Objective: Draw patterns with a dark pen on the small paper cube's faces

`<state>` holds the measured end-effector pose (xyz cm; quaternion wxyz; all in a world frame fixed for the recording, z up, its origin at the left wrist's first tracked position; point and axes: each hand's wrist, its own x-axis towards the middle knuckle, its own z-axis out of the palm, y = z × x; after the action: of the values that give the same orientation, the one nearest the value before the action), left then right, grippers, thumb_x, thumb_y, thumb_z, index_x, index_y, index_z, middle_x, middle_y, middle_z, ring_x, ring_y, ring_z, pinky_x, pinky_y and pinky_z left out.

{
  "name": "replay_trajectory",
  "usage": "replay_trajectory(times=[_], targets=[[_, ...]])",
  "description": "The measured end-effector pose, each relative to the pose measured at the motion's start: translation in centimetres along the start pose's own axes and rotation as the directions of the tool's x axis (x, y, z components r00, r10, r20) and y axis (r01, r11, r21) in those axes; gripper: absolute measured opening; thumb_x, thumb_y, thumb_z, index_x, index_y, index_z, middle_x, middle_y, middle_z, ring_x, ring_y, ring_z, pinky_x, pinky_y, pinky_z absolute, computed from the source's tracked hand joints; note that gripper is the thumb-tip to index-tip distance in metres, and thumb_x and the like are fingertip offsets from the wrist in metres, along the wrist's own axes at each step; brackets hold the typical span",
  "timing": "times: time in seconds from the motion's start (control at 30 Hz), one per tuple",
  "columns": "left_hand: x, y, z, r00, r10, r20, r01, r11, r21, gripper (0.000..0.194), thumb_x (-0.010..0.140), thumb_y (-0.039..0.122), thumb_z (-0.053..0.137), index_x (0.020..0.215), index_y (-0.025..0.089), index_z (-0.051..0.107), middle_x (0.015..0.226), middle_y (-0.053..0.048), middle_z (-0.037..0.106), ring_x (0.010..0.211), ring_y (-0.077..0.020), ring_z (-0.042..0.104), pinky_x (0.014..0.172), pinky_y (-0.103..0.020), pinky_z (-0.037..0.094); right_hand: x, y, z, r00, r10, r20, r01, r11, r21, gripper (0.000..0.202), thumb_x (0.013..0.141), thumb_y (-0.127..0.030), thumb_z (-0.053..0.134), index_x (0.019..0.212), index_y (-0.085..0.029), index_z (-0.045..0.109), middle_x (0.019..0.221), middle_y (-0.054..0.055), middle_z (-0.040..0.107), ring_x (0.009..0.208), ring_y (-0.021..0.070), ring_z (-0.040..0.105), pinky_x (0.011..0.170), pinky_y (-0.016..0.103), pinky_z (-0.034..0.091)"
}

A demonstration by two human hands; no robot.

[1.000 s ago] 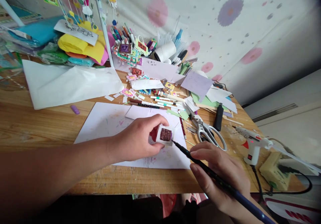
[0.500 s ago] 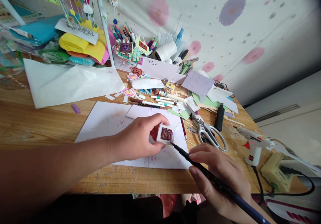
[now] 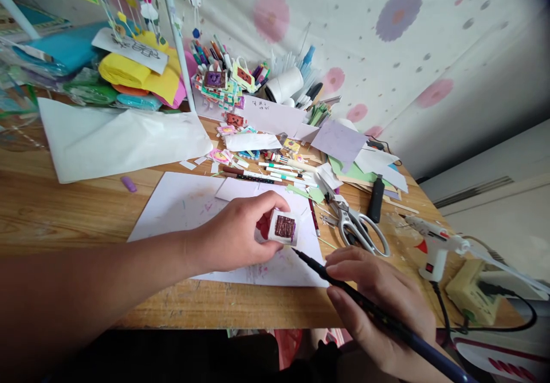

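Observation:
Between thumb and fingers my left hand [image 3: 240, 231] grips a small white block [image 3: 275, 237], whose face carries a dark brown square with a purple streak along its right edge. My right hand [image 3: 378, 297] is closed around a dark marker pen [image 3: 356, 297], its tip pointing up and left. That tip sits just below the block's lower right corner, apart from it by a small gap. Beneath both lies a large white paper sheet [image 3: 172, 211] with faint coloured marks. What the block is made of I cannot tell.
Scissors [image 3: 356, 228] and a black-handled tool [image 3: 376, 200] lie to the right. Beyond them stand a glue gun [image 3: 433, 245] and a power strip [image 3: 472, 291] with cables. Several markers [image 3: 253, 177] and paper scraps lie behind the sheet. A purple cap [image 3: 129, 184] rests at left.
The pen tip has drawn slightly down, away from the block's lower edge. More purple shows along the brown square's right edge. My left hand keeps its grip nearly still.

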<state>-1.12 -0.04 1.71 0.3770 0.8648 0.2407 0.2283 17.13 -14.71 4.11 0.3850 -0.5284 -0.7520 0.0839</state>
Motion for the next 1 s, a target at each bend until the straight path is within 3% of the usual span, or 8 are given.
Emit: replay_trajectory(times=[0.33,0.5,0.8,1.0], targets=[[0.02,0.14,0.01,1.0,-0.002,0.002,0.002,1.0,-0.004,0.032,0.066,0.017,0.061,0.096,0.021,0.053,0.076,0.004,0.062,0.066,-0.0123,0.057,0.061,-0.022,0.044,0.24,-0.03,0.17,0.998,-0.012,-0.068,0.012,1.0,0.0,0.024,0.074,-0.007,0.063,0.095,-0.017,0.06,0.081,0.005,0.066,0.076,0.0156,0.067,0.065,0.024,0.053],[0.02,0.07,0.0,1.0,0.012,0.001,-0.012,1.0,-0.015,0.032,0.065,0.016,0.062,0.096,0.021,0.054,0.076,0.004,0.062,0.066,-0.0122,0.057,0.062,-0.022,0.044,-0.01,0.11,0.13,0.999,-0.003,-0.036,0.003,1.0,0.012,0.023,0.075,-0.008,0.062,0.096,-0.017,0.059,0.083,0.004,0.066,0.079,0.0161,0.067,0.067,0.025,0.054],[0.06,-0.02,0.12,1.0,0.027,-0.007,-0.028,0.999,-0.019,0.032,0.066,0.016,0.061,0.097,0.02,0.054,0.076,0.004,0.062,0.067,-0.0123,0.057,0.062,-0.022,0.045,0.09,-0.03,-0.01,0.995,-0.002,-0.103,-0.005,0.998,-0.064,0.019,0.077,-0.009,0.062,0.094,-0.017,0.06,0.081,0.003,0.066,0.075,0.0133,0.067,0.062,0.021,0.053],[0.03,-0.04,0.07,0.999,0.04,-0.006,-0.04,0.999,-0.026,0.032,0.066,0.015,0.062,0.096,0.02,0.054,0.077,0.003,0.062,0.067,-0.012,0.057,0.063,-0.022,0.045,0.09,-0.17,-0.02,0.993,-0.003,-0.121,-0.005,0.998,-0.067,0.021,0.077,-0.011,0.062,0.095,-0.019,0.061,0.08,0.004,0.068,0.075,0.0165,0.068,0.061,0.024,0.055]])
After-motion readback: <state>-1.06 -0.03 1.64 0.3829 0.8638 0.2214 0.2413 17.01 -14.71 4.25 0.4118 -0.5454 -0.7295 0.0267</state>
